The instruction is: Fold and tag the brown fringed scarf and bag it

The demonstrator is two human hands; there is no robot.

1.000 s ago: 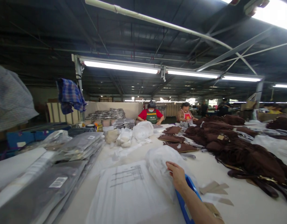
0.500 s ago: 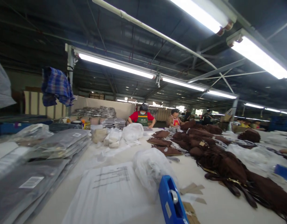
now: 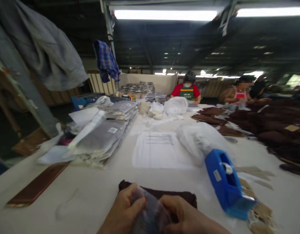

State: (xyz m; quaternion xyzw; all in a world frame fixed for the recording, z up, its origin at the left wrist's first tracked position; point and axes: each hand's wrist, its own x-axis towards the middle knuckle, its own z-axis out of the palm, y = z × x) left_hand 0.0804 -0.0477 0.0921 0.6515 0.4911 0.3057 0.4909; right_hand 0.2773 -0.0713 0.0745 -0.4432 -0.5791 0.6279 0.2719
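Note:
At the near edge of the table, a clear plastic bag (image 3: pixel 151 214) is pinched between my two hands. My left hand (image 3: pixel 127 206) grips its left side with thumb and fingers closed. The fingers of my right hand (image 3: pixel 182 213) are curled on its right side. Just beyond them lies a dark brown fabric piece (image 3: pixel 170 194), partly covered by the hands and the bag. Whether any of it is inside the bag, I cannot tell. To the right stands a blue tape dispenser (image 3: pixel 229 185) with a white roll.
Bagged grey items with barcode labels (image 3: pixel 101 138) are stacked on the left, near a brown phone-like slab (image 3: pixel 38 185). A printed sheet (image 3: pixel 159 151) and crumpled plastic (image 3: pixel 201 138) lie ahead. Brown fabric goods (image 3: pixel 281 120) fill the right. Two co-workers (image 3: pixel 186 91) sit opposite.
The view has tilted down and swung left. Both my hands, the plastic bag and the brown fabric piece now show at the bottom, along with the slab on the left.

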